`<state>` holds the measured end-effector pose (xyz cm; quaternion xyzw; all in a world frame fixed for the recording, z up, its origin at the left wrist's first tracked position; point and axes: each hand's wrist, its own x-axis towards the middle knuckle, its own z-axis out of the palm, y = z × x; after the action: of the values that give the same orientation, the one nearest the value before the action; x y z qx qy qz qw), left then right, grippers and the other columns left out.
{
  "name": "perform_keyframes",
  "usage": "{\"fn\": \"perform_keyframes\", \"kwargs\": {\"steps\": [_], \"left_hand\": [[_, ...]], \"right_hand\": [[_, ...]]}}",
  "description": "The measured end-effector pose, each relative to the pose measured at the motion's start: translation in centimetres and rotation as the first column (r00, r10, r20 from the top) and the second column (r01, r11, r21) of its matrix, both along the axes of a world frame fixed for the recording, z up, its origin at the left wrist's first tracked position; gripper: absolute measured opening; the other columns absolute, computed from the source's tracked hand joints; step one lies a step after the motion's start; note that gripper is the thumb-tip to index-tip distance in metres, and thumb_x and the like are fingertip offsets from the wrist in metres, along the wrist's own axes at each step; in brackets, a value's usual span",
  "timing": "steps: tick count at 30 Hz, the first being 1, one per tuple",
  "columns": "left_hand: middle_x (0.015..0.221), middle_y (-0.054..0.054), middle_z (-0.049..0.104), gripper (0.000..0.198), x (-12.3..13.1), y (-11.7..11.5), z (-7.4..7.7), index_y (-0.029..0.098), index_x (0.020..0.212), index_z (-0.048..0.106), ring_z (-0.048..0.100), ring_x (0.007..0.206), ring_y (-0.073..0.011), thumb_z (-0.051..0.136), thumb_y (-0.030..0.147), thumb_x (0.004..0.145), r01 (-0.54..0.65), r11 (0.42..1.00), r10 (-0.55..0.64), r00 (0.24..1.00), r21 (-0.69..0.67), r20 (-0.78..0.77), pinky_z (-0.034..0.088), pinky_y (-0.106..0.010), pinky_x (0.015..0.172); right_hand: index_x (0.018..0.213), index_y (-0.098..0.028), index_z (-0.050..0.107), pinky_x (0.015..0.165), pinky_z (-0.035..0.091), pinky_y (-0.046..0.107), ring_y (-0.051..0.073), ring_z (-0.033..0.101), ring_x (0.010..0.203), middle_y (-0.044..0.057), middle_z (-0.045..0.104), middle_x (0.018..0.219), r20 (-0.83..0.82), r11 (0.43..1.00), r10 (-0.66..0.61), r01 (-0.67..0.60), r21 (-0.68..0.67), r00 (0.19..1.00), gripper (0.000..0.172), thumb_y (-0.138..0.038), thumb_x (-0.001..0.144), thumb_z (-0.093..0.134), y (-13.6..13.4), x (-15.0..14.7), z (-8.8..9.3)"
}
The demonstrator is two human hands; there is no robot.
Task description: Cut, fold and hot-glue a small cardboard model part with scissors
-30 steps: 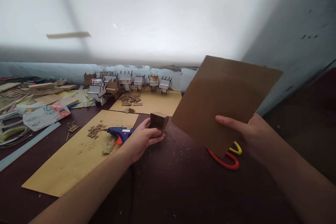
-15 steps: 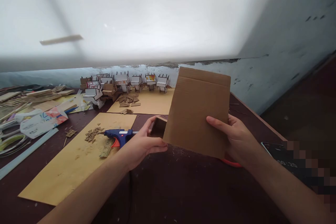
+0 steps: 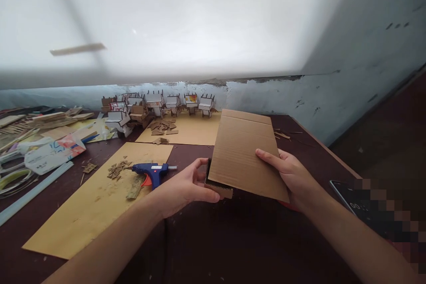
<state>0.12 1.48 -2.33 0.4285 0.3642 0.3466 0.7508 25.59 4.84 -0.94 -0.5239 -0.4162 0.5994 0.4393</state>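
My right hand (image 3: 285, 167) grips a flat brown cardboard sheet (image 3: 244, 155) by its right edge, thumb on top. Below the sheet's lower left edge, my left hand (image 3: 189, 186) is closed on a small cardboard box (image 3: 220, 189), thumb along its front wall. Most of the box is hidden under the sheet, which lies over it at a slant; whether they touch all along I cannot tell. To the left of my left hand a blue glue gun (image 3: 151, 171) with a red trigger rests on a tan board (image 3: 100, 204).
Cardboard scraps (image 3: 118, 169) lie near the glue gun's nozzle. Several small cardboard models (image 3: 155, 104) stand along the wall. Tape rolls (image 3: 16, 177), a printed white packet (image 3: 53, 155) and wood strips (image 3: 56, 120) crowd the left. A phone (image 3: 353, 204) lies at the right.
The cardboard sheet has come down and tipped flatter over the box. My left hand has shifted slightly right and lower with the box, whose front wall now shows.
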Motion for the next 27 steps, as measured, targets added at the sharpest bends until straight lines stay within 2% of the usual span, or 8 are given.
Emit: {"fn": "perform_keyframes", "kwargs": {"steps": [7, 11, 17, 22, 27], "left_hand": [[0.125, -0.016, 0.073, 0.076, -0.01, -0.09, -0.25, 0.020, 0.140, 0.048, 0.072, 0.111, -0.0280, 0.083, 0.006, 0.074, 0.062, 0.997, -0.062, 0.998, 0.038, -0.013, 0.053, -0.042, 0.098], [0.120, -0.016, 0.074, 0.075, -0.03, -0.11, -0.11, 0.020, 0.139, 0.049, 0.074, 0.101, -0.0247, 0.084, 0.008, 0.073, 0.053, 0.999, -0.053, 0.998, 0.001, -0.028, 0.054, -0.038, 0.092], [0.119, -0.016, 0.074, 0.078, -0.16, -0.08, -0.26, 0.021, 0.141, 0.048, 0.073, 0.105, -0.0259, 0.087, 0.011, 0.073, 0.063, 0.998, -0.064, 0.998, -0.010, -0.012, 0.053, -0.040, 0.095], [0.114, -0.014, 0.075, 0.080, -0.18, 0.09, -0.54, 0.019, 0.141, 0.046, 0.074, 0.101, -0.0239, 0.087, 0.010, 0.073, 0.055, 0.998, -0.055, 0.998, -0.008, -0.014, 0.054, -0.037, 0.093], [0.121, -0.014, 0.073, 0.081, -0.12, 0.00, -0.39, 0.021, 0.140, 0.046, 0.075, 0.102, -0.0235, 0.088, 0.010, 0.073, 0.037, 0.999, -0.037, 0.999, -0.014, 0.005, 0.056, -0.037, 0.093]], "right_hand": [[0.110, -0.022, 0.071, 0.056, 0.057, 0.032, 0.025, 0.074, 0.077, 0.011, 0.080, 0.105, -0.009, 0.998, 0.060, -0.060, -0.013, 0.998, 0.037, -0.043, 0.083, 0.082, 0.00, 0.38, -0.24], [0.113, -0.022, 0.070, 0.056, 0.058, 0.033, 0.025, 0.073, 0.076, 0.011, 0.079, 0.106, -0.025, 0.999, 0.048, -0.048, -0.005, 0.999, 0.039, -0.043, 0.083, 0.082, 0.00, 0.33, -0.27], [0.115, -0.022, 0.067, 0.053, 0.058, 0.033, 0.023, 0.072, 0.069, 0.010, 0.079, 0.105, -0.041, 1.000, 0.020, -0.021, -0.012, 0.999, 0.036, -0.039, 0.085, 0.080, -0.07, 0.17, -0.07], [0.111, -0.021, 0.068, 0.050, 0.056, 0.031, 0.022, 0.071, 0.067, 0.011, 0.079, 0.099, -0.042, 0.999, 0.027, -0.028, -0.017, 0.999, 0.032, -0.038, 0.086, 0.079, -0.03, 0.17, -0.05], [0.111, -0.022, 0.067, 0.054, 0.058, 0.032, 0.022, 0.072, 0.071, 0.010, 0.078, 0.106, -0.056, 0.999, 0.037, -0.037, -0.002, 0.998, 0.032, -0.039, 0.086, 0.080, -0.07, 0.19, -0.09]]}}
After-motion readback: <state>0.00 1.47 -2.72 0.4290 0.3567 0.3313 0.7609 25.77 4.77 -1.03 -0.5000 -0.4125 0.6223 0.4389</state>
